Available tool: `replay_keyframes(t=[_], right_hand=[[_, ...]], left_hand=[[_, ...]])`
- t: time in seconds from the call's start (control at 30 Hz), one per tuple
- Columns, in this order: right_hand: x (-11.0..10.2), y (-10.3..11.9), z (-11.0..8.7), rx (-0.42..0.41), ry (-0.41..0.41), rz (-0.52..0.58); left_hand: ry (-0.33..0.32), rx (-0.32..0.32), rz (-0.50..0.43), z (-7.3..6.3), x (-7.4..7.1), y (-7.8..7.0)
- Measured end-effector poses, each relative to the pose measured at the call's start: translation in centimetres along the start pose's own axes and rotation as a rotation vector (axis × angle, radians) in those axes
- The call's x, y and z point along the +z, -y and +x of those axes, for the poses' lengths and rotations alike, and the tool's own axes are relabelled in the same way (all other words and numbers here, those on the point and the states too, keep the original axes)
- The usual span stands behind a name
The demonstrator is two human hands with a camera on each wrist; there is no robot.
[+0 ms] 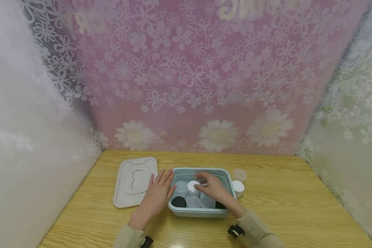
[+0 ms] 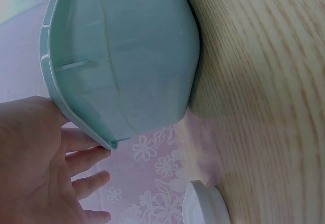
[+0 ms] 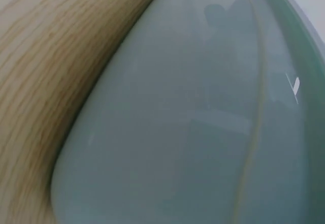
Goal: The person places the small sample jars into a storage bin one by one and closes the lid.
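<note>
A light blue plastic box (image 1: 201, 214) stands on the table with several small jars in it. My left hand (image 1: 156, 198) rests at its left rim, fingers straight and spread. In the left wrist view the fingers (image 2: 89, 160) reach along the rim's corner. Inside the box, my right hand (image 1: 215, 189) bends its fingers over a white-lidded jar (image 1: 193, 187), thumb tip at the lid's edge; I cannot tell whether it grips it. Around it are clear jars (image 1: 181, 187) and a black-lidded jar (image 1: 179, 202). The right wrist view shows only the box's outer wall (image 3: 177, 112) and the table.
Left of the box lies a flat white lid (image 1: 127, 194) with a recessed middle. Just outside the right wall stand another white-lidded jar (image 1: 238, 187) and a translucent jar (image 1: 239, 175). Floral curtains (image 1: 189, 86) enclose the wooden table (image 1: 282, 206) at the back and sides.
</note>
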State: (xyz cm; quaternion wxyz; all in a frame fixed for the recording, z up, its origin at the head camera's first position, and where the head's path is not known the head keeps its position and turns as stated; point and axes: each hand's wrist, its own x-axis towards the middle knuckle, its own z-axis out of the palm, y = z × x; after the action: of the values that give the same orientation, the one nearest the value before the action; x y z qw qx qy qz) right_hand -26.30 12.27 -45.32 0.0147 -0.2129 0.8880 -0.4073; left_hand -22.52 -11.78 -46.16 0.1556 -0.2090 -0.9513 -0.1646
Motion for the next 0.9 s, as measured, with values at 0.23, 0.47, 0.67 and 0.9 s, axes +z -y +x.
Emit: replay_keyframes(t=[0.23,0.47,0.67,0.9], right_hand=[[-2.0,-0.5,-0.6,-0.058,-0.074,0.092],[-4.5,-1.6,-1.4,-0.059,-0.215,0.097],[-6.7,-2.9,-2.1,-0.04,-0.294,0.079],[-8.9,-4.7,-3.2,-0.048,-0.38,0.038]], left_hand=[[-0.007,0.002,-0.004,0.0,0.1,0.1],[-0.009,0.002,0.005,-0.1,0.0,0.0],[-0.01,-0.003,0.0,-0.1,-0.1,-0.1],[-0.002,-0.009,-0.004,-0.1,-0.1,-0.1]])
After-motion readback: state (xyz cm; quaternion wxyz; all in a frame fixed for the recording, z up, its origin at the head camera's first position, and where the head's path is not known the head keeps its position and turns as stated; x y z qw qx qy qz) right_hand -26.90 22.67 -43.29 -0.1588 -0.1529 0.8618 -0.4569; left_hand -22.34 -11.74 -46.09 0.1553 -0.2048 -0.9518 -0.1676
